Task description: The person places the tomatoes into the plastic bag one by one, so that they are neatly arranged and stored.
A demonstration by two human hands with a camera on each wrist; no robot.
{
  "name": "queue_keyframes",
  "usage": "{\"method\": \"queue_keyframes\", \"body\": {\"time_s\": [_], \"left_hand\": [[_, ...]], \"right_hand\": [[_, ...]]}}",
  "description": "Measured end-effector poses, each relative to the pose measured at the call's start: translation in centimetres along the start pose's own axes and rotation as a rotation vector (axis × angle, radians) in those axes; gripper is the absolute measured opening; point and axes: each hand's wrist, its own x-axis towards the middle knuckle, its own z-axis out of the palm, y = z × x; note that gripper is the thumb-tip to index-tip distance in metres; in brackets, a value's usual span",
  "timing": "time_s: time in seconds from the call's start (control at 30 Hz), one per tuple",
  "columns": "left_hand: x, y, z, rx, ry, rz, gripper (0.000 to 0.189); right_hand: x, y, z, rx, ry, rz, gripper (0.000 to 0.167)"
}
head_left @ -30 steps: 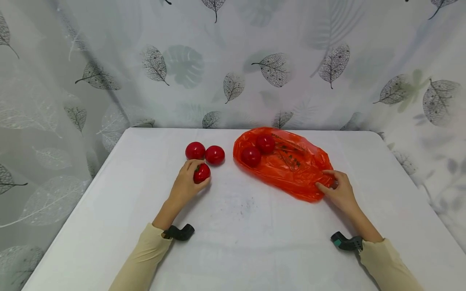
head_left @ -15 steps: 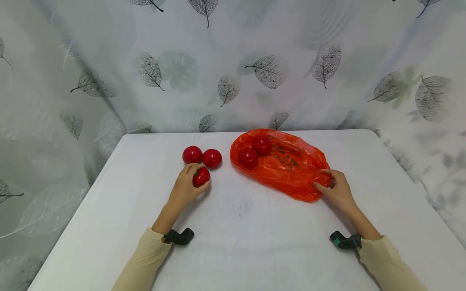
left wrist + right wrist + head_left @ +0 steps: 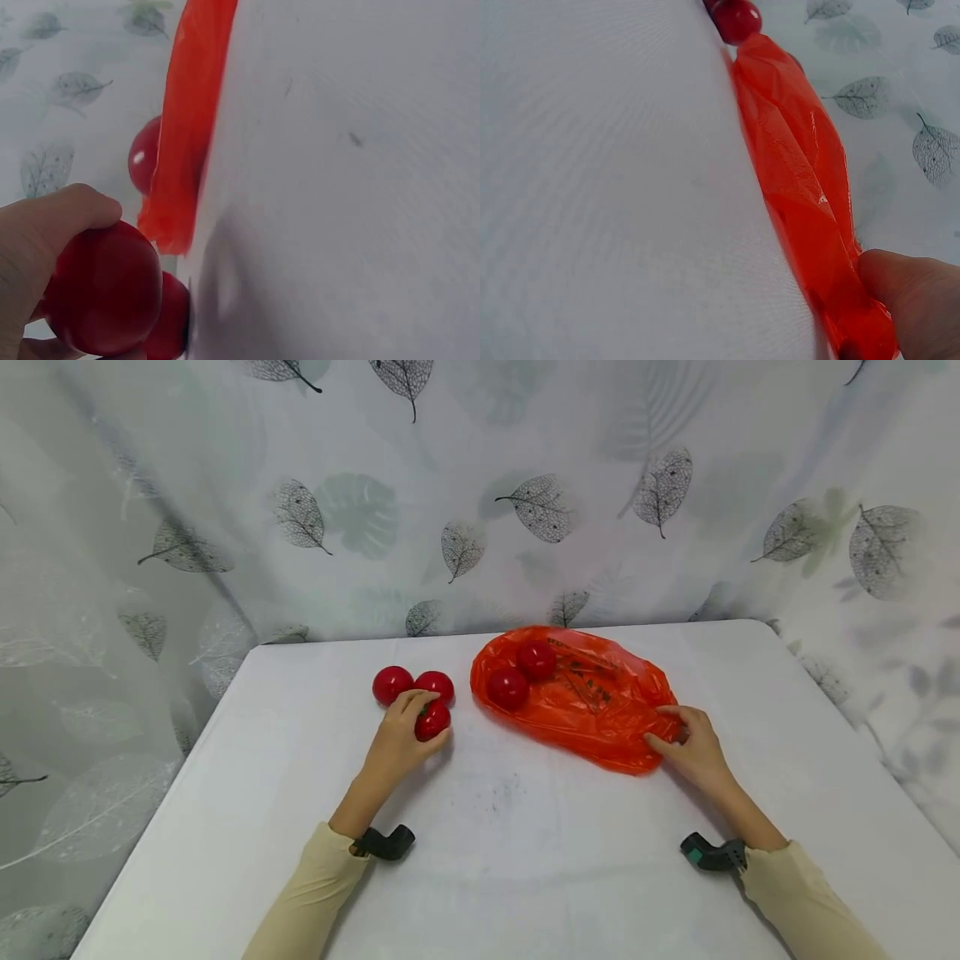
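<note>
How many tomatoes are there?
5: one tomato in the left hand, a second and a third on the table behind it, a fourth and a fifth at the orange bag, which may hide more.

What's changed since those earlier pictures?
The left hand has moved right, toward the orange bag, with the tomato it holds. Nothing was newly gripped or let go. The right hand still holds the bag's right end; the other four tomatoes stayed put.

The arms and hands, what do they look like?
The left hand and right hand are bare. The left sleeve and right sleeve are plain and pale beige. The left wrist gadget and right wrist gadget are dark and bent; the right one has a green patch.
</note>
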Motion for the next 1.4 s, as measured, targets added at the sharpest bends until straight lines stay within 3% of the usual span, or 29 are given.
{"method": "queue_keyframes", "body": {"time_s": [0.63, 1.13, 1.4], "left_hand": [[3.5, 4.3, 1.6, -0.025, -0.051, 0.138, 0.055], [4.8, 6.4, 4.1, -0.051, -0.087, 0.224, 0.053], [5.6, 7.9, 5.3, -0.103, -0.146, 0.247, 0.053]], "right_hand": [[0.3, 0.1, -0.5, 0.010, 0.009, 0.000, 0.049], [0.1, 0.2, 0.1, -0.004, 0.011, -0.002, 0.048], [0.1, 0.2, 0.0, -0.002, 0.014, -0.003, 0.048]]}}
